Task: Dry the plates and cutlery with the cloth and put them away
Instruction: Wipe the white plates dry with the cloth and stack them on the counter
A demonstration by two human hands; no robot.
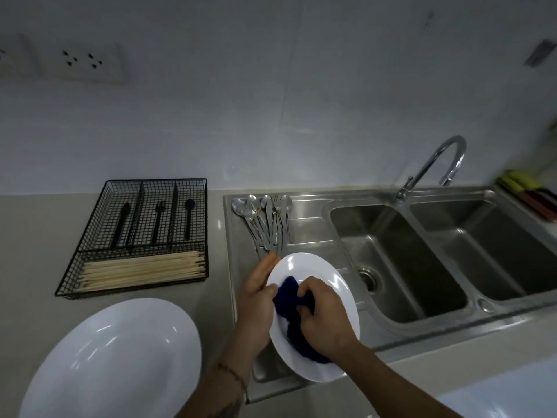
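1. The left hand [258, 292] holds a white plate [319, 268] by its left rim, fingers behind it and thumb curled over the front edge; the plate is tilted up toward the camera above the sink's drainboard [310, 227].
2. The right hand [324, 312] has its grip closed around a bunched dark blue cloth [291, 292] and presses it against the plate's face, in the lower middle of the dish.
3. Just beyond the left-hand grip, a bundle of silver cutlery [268, 220] lies on the drainboard, handles pointing toward the plate and bowls and tines toward the wall.
4. To the left of both grips, a second white plate [117, 357] rests on the table [36, 242], well apart from the held one.
5. Farther left and beyond, a black wire organiser [141, 233] sits on the table; its rear compartments hold black utensils, and its front compartment holds pale wooden chopsticks [141, 271].
6. To the right of the grips lie the double sink basins [401, 260], with a curved chrome tap [434, 164] behind them.
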